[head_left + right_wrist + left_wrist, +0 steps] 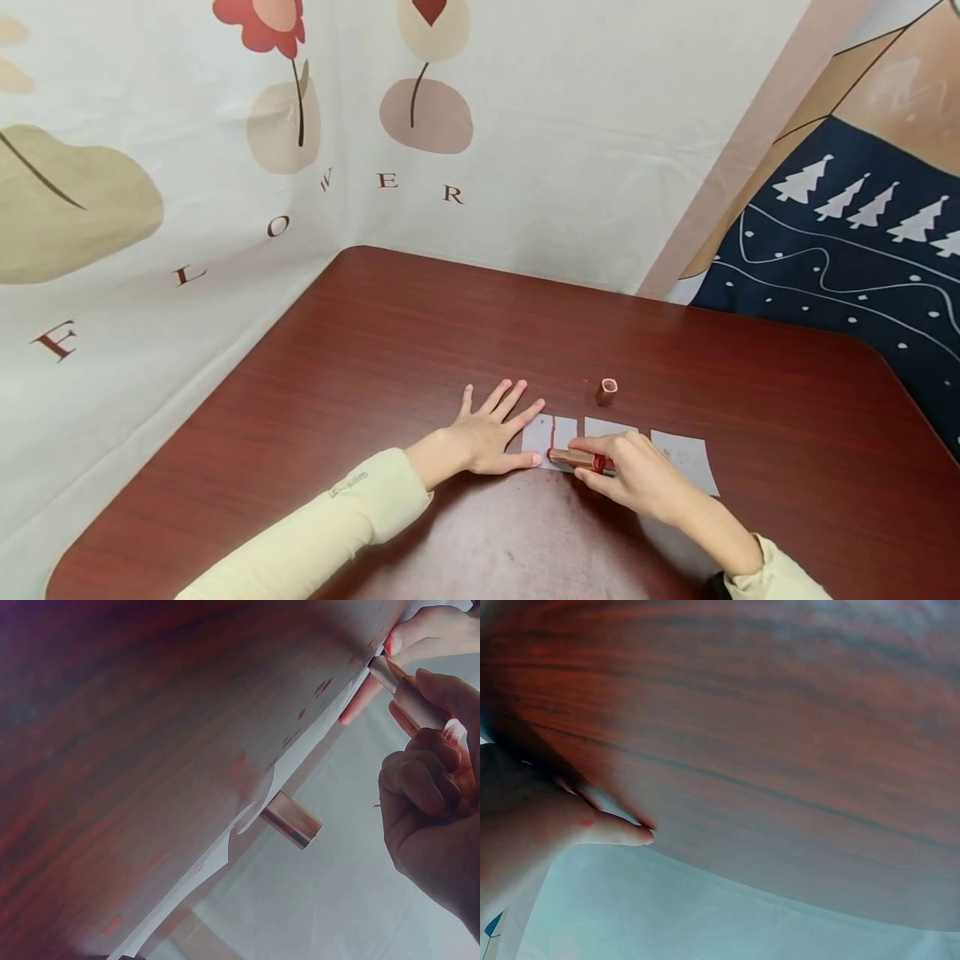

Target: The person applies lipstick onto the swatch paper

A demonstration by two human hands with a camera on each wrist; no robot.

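Note:
In the head view my right hand (637,475) grips a rose-gold lipstick (577,459), tilted low, its tip at a red stroke (553,433) on the leftmost white paper (566,429). The right wrist view shows the lipstick (412,701) between thumb and fingers of the right hand (435,795). My left hand (487,437) lies spread, thumb and index fingertip at that paper's left part. Only part of the left hand (532,832) shows in the left wrist view. Behind the papers the lipstick cap (607,392) stands upright, its hollow end up.
Two more white papers lie to the right: a middle one (611,423), partly covered by the right hand, and a right one (686,454) with faint marks. All lie on a dark red wooden table (450,325). Printed cloth (525,167) hangs behind it.

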